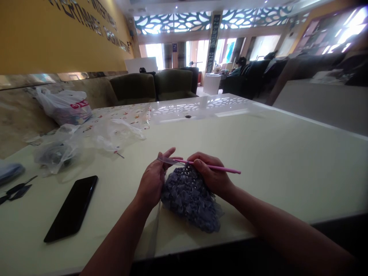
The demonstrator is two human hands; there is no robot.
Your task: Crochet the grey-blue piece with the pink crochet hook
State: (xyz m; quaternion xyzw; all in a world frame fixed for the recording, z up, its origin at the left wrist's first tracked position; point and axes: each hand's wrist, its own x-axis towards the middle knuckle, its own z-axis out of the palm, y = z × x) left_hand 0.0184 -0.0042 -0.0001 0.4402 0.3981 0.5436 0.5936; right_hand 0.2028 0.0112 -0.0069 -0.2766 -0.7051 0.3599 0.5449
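Note:
A pink crochet hook point(221, 168) is pinched in my right hand point(214, 174), its shaft pointing left across the top of a ruffled grey-blue crocheted piece point(188, 197). My left hand point(152, 180) grips the left edge of that piece, its index finger raised. A sheer grey ribbon point(169, 160) runs over the left fingers to the hook's tip. The ruffled piece hangs down between both hands, close above the table's front edge. Some left fingers are hidden behind the work.
On the pale table point(258, 153), a black phone point(71, 209) and dark scissors point(17, 191) lie left. Clear plastic bags point(59, 153) and a white carrier bag point(67, 107) sit farther back. Green chairs point(174, 82) stand beyond, and a person point(238, 68) is in the distance.

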